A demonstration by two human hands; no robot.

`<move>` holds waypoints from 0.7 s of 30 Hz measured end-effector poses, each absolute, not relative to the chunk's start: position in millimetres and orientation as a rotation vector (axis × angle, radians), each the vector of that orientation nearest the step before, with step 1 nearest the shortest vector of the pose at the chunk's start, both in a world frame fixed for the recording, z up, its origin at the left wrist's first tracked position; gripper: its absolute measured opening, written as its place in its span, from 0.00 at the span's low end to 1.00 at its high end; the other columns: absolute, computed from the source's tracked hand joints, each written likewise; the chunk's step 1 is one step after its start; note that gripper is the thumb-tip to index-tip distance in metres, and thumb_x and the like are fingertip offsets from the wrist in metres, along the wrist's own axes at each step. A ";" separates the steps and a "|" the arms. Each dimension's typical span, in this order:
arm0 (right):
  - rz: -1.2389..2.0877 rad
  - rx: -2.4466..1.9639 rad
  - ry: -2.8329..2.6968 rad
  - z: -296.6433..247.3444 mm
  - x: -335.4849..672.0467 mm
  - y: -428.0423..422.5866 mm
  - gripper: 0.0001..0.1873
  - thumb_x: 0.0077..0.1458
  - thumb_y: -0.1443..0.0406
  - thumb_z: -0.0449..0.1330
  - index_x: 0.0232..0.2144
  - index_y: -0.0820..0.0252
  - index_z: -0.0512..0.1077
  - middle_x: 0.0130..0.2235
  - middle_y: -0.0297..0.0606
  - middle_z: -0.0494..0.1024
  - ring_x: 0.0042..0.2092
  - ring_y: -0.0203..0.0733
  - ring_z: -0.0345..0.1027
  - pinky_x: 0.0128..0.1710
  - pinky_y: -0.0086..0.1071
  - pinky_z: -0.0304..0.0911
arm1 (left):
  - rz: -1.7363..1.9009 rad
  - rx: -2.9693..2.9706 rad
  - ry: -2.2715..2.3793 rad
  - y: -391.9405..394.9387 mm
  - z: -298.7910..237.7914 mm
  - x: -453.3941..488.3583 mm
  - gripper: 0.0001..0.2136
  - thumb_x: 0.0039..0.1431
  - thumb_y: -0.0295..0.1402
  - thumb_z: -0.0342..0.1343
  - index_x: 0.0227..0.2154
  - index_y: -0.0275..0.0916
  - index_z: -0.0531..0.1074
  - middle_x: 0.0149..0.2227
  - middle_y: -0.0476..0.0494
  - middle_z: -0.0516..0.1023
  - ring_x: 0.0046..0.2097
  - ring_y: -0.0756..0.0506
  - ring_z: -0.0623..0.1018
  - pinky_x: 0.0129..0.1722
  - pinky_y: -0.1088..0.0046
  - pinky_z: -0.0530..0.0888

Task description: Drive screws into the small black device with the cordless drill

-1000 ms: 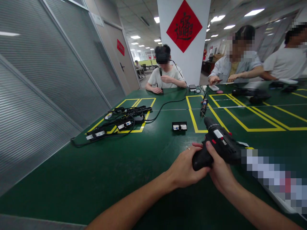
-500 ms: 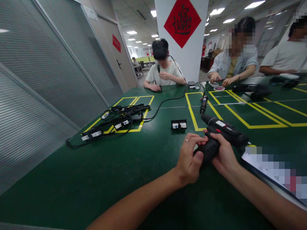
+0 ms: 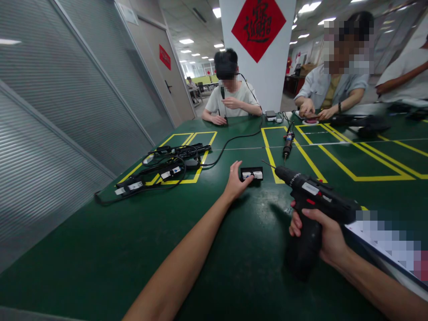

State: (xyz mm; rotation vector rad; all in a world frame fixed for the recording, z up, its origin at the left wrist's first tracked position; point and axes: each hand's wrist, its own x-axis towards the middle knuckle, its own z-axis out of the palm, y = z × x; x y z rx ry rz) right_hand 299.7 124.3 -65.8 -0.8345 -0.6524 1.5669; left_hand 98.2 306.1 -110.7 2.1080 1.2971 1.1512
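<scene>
My right hand is wrapped round the grip of a black cordless drill. Its thin bit points to the far left, above the table. Out ahead, my left hand is at the left side of a small black block with white labels. The fingers are stretched out and the thumb overlaps the block's front face. Whether the thumb presses on it I cannot tell.
Black devices with cables lie at the left on the green table. A cylindrical tool lies beyond the drill, among yellow tape outlines. White papers are at the right. Co-workers sit across the table.
My left hand has left the drill and moved forward and left to the small black block. The drill stays in my right hand, shifted slightly down and right in view.
</scene>
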 end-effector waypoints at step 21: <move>1.555 -1.039 -0.678 -61.7 299.8 100.5 0.11 0.54 0.64 0.54 0.36 0.65 0.73 0.21 0.35 0.70 0.22 0.41 0.64 0.27 0.39 0.61 | 0.941 2.069 1.168 319.2 -105.7 103.1 0.24 0.49 0.43 0.56 0.48 0.37 0.65 0.48 0.41 0.69 0.48 0.45 0.70 0.49 0.69 0.67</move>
